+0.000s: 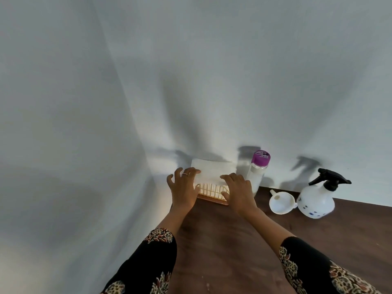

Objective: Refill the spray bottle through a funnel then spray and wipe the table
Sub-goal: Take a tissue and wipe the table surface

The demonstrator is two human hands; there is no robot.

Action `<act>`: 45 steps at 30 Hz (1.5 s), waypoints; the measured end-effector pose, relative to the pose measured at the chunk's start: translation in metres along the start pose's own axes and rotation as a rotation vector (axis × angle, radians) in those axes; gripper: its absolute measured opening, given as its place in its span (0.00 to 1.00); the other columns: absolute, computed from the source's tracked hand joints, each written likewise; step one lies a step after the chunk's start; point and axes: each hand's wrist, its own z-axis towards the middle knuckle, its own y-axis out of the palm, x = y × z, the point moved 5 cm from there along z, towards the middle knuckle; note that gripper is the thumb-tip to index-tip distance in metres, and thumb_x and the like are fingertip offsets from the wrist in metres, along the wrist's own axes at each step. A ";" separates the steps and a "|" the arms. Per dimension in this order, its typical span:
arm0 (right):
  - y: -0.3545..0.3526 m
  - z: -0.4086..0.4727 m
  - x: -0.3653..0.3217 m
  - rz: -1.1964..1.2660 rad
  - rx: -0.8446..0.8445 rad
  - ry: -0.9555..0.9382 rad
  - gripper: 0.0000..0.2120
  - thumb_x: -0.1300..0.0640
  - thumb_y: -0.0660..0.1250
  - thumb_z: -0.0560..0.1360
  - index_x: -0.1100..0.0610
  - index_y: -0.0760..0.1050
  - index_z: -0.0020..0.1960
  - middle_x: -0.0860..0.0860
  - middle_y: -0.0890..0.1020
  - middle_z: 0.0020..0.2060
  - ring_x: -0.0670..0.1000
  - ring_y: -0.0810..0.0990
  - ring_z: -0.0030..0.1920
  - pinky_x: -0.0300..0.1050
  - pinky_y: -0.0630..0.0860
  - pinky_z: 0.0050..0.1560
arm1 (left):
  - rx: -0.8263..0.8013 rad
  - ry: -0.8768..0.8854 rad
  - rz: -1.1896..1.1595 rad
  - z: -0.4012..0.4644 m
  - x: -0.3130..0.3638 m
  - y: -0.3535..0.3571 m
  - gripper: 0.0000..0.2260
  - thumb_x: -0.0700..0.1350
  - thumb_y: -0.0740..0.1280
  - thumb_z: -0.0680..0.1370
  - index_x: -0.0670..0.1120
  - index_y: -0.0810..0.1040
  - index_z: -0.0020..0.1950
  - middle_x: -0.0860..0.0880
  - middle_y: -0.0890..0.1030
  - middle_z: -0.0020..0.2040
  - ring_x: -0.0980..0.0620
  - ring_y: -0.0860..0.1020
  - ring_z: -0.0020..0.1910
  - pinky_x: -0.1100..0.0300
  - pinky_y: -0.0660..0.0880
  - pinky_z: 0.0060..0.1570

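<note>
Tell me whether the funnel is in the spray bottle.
Out. The funnel lies on the table beside the spray bottle, whose black trigger head is on.

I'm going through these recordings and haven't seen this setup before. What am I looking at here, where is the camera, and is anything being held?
There is no machine: a person works with bare hands, and the single wide-angle picture comes from a camera on their head, looking forward and down. The left hand and right hand reach towards a gold wire holder with white napkins standing in it, at the back of a dark wooden table against a white wall. The fingers are spread at the holder and napkins; whether they grip anything I cannot tell. To the right stand a clear bottle with a purple cap, a white funnel lying loose, and a white spray bottle with a black trigger head.
</note>
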 end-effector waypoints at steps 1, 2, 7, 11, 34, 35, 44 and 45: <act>-0.002 0.003 -0.001 0.020 0.041 -0.005 0.17 0.56 0.67 0.75 0.52 0.73 0.63 0.51 0.76 0.61 0.54 0.73 0.60 0.47 0.68 0.57 | 0.023 0.003 -0.021 0.004 -0.002 -0.003 0.16 0.48 0.72 0.72 0.55 0.76 0.59 0.53 0.74 0.67 0.49 0.64 0.70 0.49 0.51 0.66; -0.001 0.008 -0.001 0.027 0.084 -0.014 0.12 0.58 0.67 0.74 0.54 0.77 0.58 0.51 0.79 0.57 0.54 0.75 0.57 0.47 0.68 0.54 | 0.035 -0.004 -0.045 0.009 -0.007 0.000 0.12 0.48 0.72 0.72 0.55 0.79 0.55 0.54 0.76 0.64 0.50 0.65 0.68 0.49 0.52 0.66; -0.008 0.015 0.007 0.354 0.228 0.059 0.04 0.62 0.68 0.74 0.59 0.80 0.46 0.53 0.82 0.44 0.53 0.79 0.46 0.44 0.72 0.46 | 0.074 -0.152 -0.296 0.025 -0.024 -0.002 0.10 0.55 0.70 0.73 0.53 0.82 0.51 0.51 0.81 0.55 0.52 0.72 0.61 0.52 0.56 0.62; -0.020 0.014 0.011 0.663 0.262 0.204 0.03 0.61 0.67 0.75 0.58 0.79 0.46 0.47 0.81 0.41 0.46 0.77 0.44 0.36 0.70 0.46 | 0.064 -0.224 -0.431 0.028 -0.022 -0.013 0.15 0.56 0.71 0.72 0.50 0.81 0.55 0.47 0.81 0.57 0.49 0.75 0.58 0.51 0.60 0.62; -0.090 -0.086 0.003 1.402 -0.097 0.335 0.09 0.61 0.72 0.71 0.62 0.80 0.50 0.56 0.85 0.46 0.51 0.85 0.43 0.43 0.82 0.41 | -0.127 -0.298 -1.354 -0.074 0.048 -0.117 0.06 0.45 0.70 0.75 0.47 0.81 0.50 0.51 0.85 0.44 0.54 0.84 0.41 0.64 0.78 0.37; -0.089 -0.101 0.006 1.410 -0.094 0.358 0.10 0.61 0.72 0.71 0.63 0.80 0.51 0.57 0.85 0.47 0.53 0.85 0.44 0.45 0.82 0.43 | -0.206 -0.305 -1.352 -0.087 0.052 -0.114 0.08 0.46 0.70 0.74 0.47 0.81 0.52 0.50 0.85 0.46 0.54 0.84 0.43 0.62 0.79 0.39; -0.081 -0.179 0.014 1.618 -0.150 0.463 0.10 0.70 0.68 0.71 0.66 0.78 0.53 0.57 0.84 0.47 0.52 0.84 0.43 0.44 0.82 0.44 | -0.529 -0.335 -1.250 -0.166 0.064 -0.097 0.12 0.39 0.71 0.74 0.43 0.80 0.56 0.45 0.82 0.55 0.51 0.82 0.50 0.57 0.81 0.48; -0.082 -0.183 0.014 1.623 -0.140 0.487 0.09 0.71 0.67 0.72 0.64 0.79 0.51 0.56 0.84 0.44 0.51 0.84 0.42 0.43 0.82 0.42 | -0.537 -0.348 -1.259 -0.168 0.066 -0.100 0.12 0.38 0.70 0.74 0.42 0.80 0.57 0.45 0.82 0.56 0.50 0.82 0.50 0.58 0.81 0.48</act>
